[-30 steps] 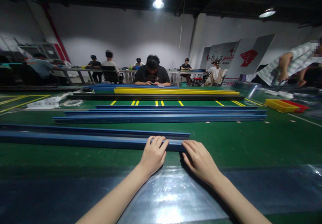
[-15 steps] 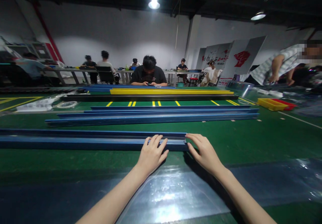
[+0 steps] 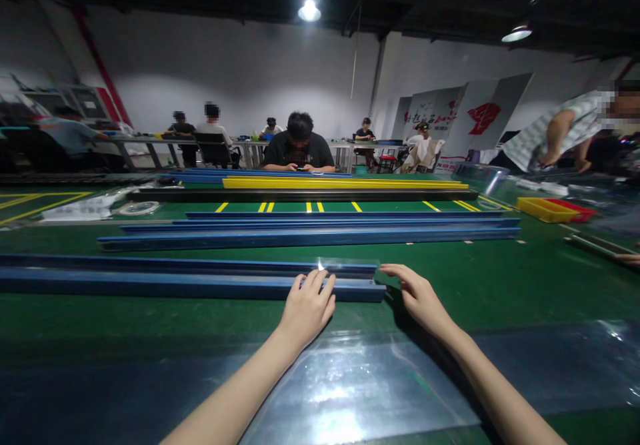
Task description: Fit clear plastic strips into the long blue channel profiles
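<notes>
Two long blue channel rails [image 3: 165,284] lie side by side across the green table [image 3: 500,285], running off to the left. My left hand [image 3: 307,306] rests flat on top of the near rail close to its right end, fingers stretched out. At that right end my right hand [image 3: 419,295] reaches with its fingers extended, fingertips by the end of the far rail. A clear plastic film [image 3: 350,266] shows over the rail ends between my hands. A large shiny clear sheet [image 3: 350,392] lies on the table under my forearms.
Further back lie more blue rails [image 3: 310,230], then a yellow rail [image 3: 345,183]. A yellow tray and a red tray [image 3: 555,209] sit at the right. A person in a striped shirt [image 3: 560,135] bends over at the right; another in black [image 3: 299,148] sits opposite.
The near rail has slid to the right, past the far rail's end. My right hand moved right and further out, off the rail. My left hand stayed on the rail.
</notes>
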The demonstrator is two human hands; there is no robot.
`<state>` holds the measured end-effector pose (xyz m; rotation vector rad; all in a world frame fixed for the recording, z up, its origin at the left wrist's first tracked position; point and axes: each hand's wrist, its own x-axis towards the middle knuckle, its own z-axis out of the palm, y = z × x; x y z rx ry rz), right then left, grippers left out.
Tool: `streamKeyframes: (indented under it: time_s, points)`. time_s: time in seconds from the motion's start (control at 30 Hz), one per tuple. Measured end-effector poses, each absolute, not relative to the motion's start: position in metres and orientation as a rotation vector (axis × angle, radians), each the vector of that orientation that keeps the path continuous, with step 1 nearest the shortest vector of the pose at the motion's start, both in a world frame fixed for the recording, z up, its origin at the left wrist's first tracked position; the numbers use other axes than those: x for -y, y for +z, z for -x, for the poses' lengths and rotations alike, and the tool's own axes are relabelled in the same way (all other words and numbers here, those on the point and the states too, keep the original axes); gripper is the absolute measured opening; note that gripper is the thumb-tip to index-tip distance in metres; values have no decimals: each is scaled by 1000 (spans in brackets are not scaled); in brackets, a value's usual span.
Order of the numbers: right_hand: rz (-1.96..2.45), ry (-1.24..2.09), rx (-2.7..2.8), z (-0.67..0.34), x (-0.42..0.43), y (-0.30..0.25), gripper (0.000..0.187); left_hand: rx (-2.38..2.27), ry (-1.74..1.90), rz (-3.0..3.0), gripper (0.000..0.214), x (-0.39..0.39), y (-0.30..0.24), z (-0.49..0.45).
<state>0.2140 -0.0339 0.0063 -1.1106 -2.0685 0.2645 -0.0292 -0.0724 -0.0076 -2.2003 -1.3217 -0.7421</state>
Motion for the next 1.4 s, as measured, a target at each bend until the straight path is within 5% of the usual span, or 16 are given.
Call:
streamKeyframes:
  time_s: [0.47, 0.87, 1.4]
  points:
    - [1098, 472, 1965, -207, 28, -15, 57, 1367, -705, 2186, 29, 73, -8, 29]
    - [1066, 345, 2022, -202, 31, -14, 47, 1367, -681, 2176, 28, 72, -9, 29]
    - [1238, 588, 1706, -202, 27, -17, 40, 1348, -687, 2187, 26, 72, -8, 30]
